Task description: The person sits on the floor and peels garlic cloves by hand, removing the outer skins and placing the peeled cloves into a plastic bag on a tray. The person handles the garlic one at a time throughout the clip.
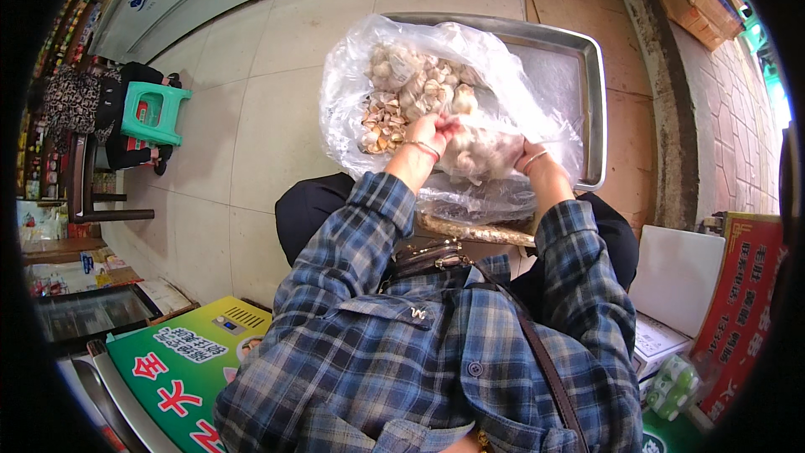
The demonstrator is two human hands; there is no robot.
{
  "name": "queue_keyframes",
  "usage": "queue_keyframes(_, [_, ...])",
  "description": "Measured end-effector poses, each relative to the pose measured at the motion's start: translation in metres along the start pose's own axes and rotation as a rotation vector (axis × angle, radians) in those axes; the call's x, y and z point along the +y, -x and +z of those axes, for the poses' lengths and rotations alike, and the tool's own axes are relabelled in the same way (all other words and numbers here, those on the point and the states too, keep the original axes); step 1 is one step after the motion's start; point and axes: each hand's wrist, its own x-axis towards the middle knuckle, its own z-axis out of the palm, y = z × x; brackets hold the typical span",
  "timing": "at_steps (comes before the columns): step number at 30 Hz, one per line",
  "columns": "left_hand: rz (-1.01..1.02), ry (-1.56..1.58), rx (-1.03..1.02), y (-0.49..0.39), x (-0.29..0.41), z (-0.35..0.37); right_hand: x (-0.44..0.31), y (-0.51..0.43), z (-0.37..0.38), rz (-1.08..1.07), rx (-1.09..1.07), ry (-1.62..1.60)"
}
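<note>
My left hand [431, 133] pinches the left edge of a small clear plastic bag of garlic bulbs [481, 150]. At the bag's right end, my right hand [531, 156] grips the plastic. Beneath and behind lies a large open clear plastic bag [343, 75] that holds garlic bulbs [434, 93] and, on the left, a heap of loose garlic cloves [382, 118]. This large bag rests partly over a metal tray [594, 94]. Close to my knees, another clear bag [478, 204] with dark contents that I cannot make out lies below my hands.
A turquoise plastic stool [154, 113] stands at the left beside a person in dark trousers [116, 119]. A white chest appliance [207, 0] is at the upper left. Cardboard boxes [698, 0] stand at the upper right. A green-yellow printed freezer [182, 365] is at the lower left.
</note>
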Motion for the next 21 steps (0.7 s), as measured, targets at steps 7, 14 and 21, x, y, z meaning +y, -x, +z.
queue_keyframes(7, [0.489, -0.761, -0.045, 0.007, 0.021, -0.002, 0.010, 0.068, 0.129, -0.420, 0.485, 0.720])
queue_keyframes(14, [0.756, -1.706, 0.001, 0.051, -0.036, -0.039, 0.085, 0.123, 0.160, -0.444, 0.667, 2.099])
queue_keyframes(21, [0.820, -1.734, 0.065, 0.033, -0.043, -0.063, 0.082, 0.102, 0.141, -0.398, 0.691, 2.244])
